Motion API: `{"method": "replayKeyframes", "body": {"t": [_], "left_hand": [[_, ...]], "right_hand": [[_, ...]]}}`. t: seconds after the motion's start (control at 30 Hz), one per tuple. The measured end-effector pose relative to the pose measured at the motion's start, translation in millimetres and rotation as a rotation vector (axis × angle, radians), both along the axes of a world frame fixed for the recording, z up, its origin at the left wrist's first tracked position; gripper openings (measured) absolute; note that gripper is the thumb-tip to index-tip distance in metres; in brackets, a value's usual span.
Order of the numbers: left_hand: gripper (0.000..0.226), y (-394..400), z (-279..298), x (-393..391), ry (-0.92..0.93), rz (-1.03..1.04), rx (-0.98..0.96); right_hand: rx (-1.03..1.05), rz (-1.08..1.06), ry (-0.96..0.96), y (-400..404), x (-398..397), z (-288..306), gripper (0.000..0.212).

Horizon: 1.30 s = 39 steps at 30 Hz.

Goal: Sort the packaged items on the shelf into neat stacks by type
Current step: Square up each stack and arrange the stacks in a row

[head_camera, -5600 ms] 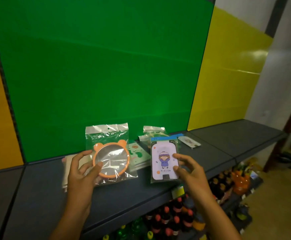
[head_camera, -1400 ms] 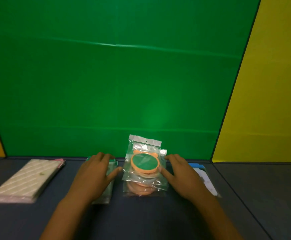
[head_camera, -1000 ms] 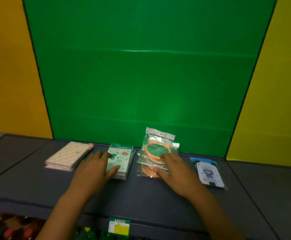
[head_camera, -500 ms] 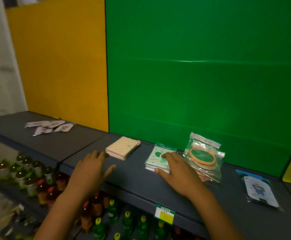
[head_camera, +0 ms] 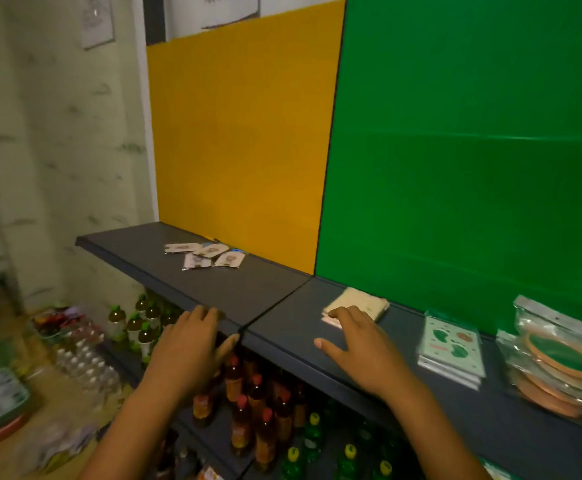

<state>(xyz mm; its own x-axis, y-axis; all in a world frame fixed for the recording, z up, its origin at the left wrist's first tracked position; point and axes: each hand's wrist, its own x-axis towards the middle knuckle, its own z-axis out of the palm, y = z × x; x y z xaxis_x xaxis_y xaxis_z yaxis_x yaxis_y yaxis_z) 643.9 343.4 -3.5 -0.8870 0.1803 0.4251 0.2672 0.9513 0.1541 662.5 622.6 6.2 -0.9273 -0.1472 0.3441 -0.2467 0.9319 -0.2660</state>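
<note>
Our dark shelf (head_camera: 282,296) carries three sorted stacks along the green panel: ring bags (head_camera: 559,362), green cards (head_camera: 450,346), tan packets (head_camera: 359,303). Loose packets (head_camera: 206,255) lie scattered far left. Our left hand (head_camera: 187,348) and right hand (head_camera: 360,344) hover spread, holding nothing.

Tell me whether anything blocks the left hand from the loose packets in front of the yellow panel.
Nothing visible does. Only bare shelf lies between the left hand and the loose packets; the sorted stacks lie to the right.
</note>
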Motion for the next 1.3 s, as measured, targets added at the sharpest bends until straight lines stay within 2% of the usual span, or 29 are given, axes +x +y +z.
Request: {"method": "replayKeyframes", "body": {"t": [0.27, 0.57, 0.87, 1.13, 1.3], "left_hand": [[0.048, -96, -18, -27, -0.032, 0.05, -0.019], [0.051, -158, -24, -66, -0.023, 0.131, 0.01], [0.047, -196, -32, -142, -0.031, 0.216, -0.004], [0.048, -208, 7, -246, 0.04, 0.218, 0.02], [0.049, -200, -4, -300, -0.021, 0.198, 0.011]], "right_hand": [[0.003, 0.031, -0.032, -98, -45, -9, 0.059], [0.019, 0.089, -0.049, -162, -112, -12, 0.061], [-0.008, 0.154, -0.053, -203, -213, -18, 0.059], [-0.048, 0.153, 0.012, -214, -313, -4, 0.056], [-0.064, 0.122, -0.025, -214, -361, -15, 0.057]]}}
